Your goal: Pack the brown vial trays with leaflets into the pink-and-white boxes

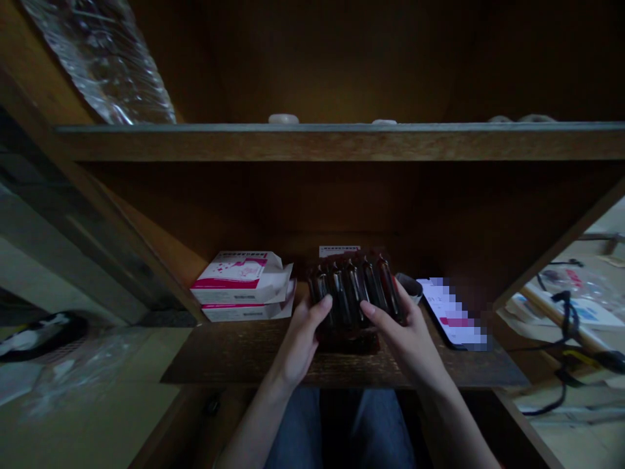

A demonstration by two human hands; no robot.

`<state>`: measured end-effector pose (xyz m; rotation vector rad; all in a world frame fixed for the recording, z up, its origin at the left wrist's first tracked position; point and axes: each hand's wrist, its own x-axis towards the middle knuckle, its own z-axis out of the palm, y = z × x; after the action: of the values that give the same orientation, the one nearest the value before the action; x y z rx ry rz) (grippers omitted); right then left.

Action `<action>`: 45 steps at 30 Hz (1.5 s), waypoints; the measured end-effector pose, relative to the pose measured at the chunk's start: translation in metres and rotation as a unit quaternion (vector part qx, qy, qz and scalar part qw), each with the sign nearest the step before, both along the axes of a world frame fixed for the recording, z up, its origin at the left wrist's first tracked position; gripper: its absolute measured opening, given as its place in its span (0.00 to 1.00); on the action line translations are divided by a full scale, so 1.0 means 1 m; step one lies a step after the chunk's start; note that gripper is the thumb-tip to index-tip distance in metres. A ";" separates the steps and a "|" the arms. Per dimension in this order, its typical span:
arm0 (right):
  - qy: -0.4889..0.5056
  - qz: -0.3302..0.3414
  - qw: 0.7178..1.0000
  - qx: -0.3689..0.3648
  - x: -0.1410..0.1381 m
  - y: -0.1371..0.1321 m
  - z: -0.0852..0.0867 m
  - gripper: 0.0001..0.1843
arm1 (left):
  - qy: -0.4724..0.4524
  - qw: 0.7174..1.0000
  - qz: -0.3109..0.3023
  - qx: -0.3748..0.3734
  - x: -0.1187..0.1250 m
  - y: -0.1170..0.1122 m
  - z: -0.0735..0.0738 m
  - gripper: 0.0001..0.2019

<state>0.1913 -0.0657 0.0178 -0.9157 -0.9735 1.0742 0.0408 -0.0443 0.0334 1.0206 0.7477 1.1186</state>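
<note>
Left hand [299,345] and right hand [404,335] clamp what seems a dark vial tray [355,292] between them.

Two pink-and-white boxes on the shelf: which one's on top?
The upper box rests on the lower box, its taller pink-printed front showing; the lower shows a thin strip.

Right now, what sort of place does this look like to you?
Likely a storage nook at home or in a small office: a wooden shelf unit holding white-and-pink cartons, a smartphone, and dark glass vials in a tray between the left hand and right hand.
</note>
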 end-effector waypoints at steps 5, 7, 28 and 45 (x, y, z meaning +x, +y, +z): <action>-0.106 0.036 0.993 0.049 0.013 0.000 -0.003 0.37 | 0.012 0.994 0.103 0.014 0.004 -0.001 0.001 0.26; -0.168 0.038 0.982 0.081 0.031 0.005 -0.006 0.30 | 0.015 0.993 0.117 0.018 0.002 0.000 0.001 0.25; -0.596 -0.119 0.794 0.019 0.137 0.052 -0.057 0.09 | 0.033 0.991 0.127 -0.015 -0.006 0.004 -0.006 0.23; -0.300 -0.124 0.933 0.156 0.082 -0.006 0.020 0.06 | 0.047 0.993 0.112 -0.012 -0.005 0.001 -0.014 0.22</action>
<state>0.2737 -0.0715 0.0383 -1.0880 -1.4372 0.4005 0.0362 -0.0429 0.0194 0.9910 0.9673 1.2567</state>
